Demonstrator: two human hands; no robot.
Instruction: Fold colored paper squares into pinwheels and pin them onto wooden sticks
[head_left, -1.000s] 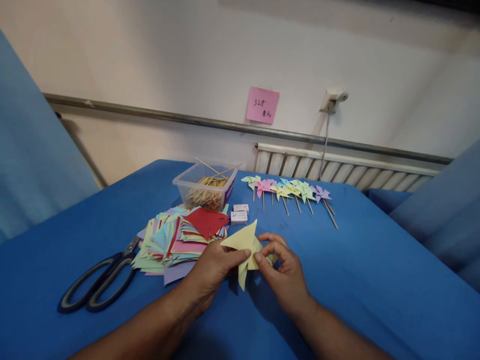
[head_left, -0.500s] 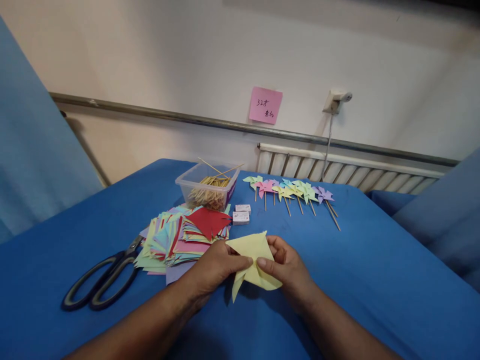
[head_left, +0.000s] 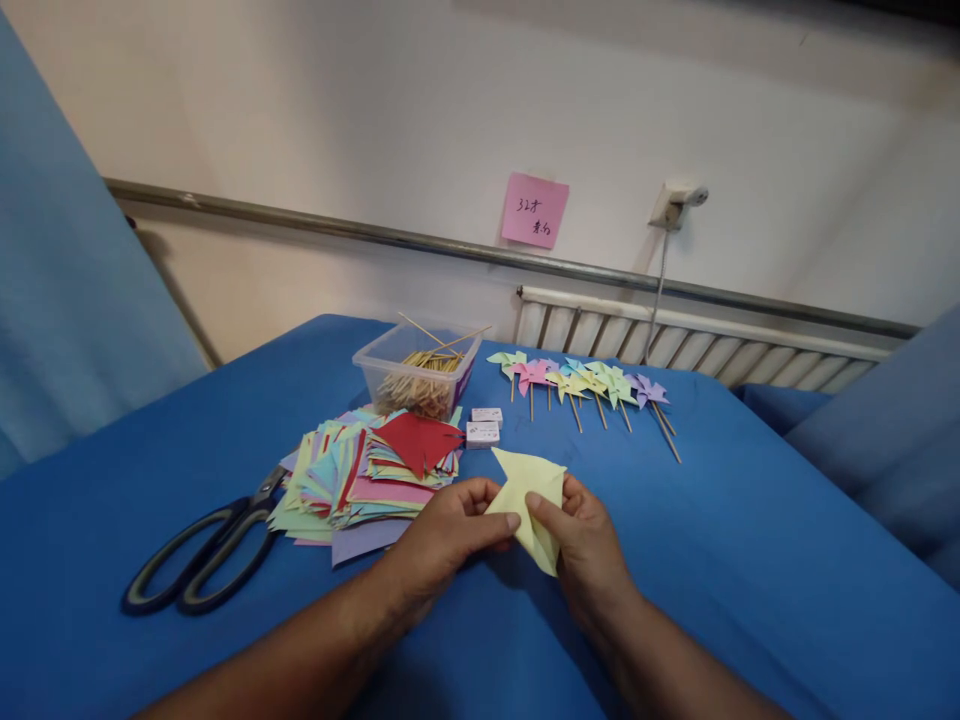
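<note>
Evidently, the blue-covered table [head_left: 712, 560] is arranged for reach: the paper pile [head_left: 360, 485] sits left of its middle. A row of pinwheels [head_left: 611, 383] lies toward the far-right corner, probably to keep their vanes uncrushed. Near the far edge, a clear plastic box [head_left: 371, 360] keeps thin sticks [head_left: 420, 378] together. Scissors [head_left: 253, 512] lie beside the pile, handles toward the near edge, likely for easy grasping. Nearer that edge, the left hand [head_left: 459, 520] and right hand [head_left: 591, 535] pinch the folded yellow paper [head_left: 529, 475] above the table, thumbs on its face, seemingly to stop folds springing open. Two small white boxes [head_left: 483, 433] rest right of the pile. Since half a second ago, the yellow paper has turned and looks narrower; the pinwheels have stayed put.
</note>
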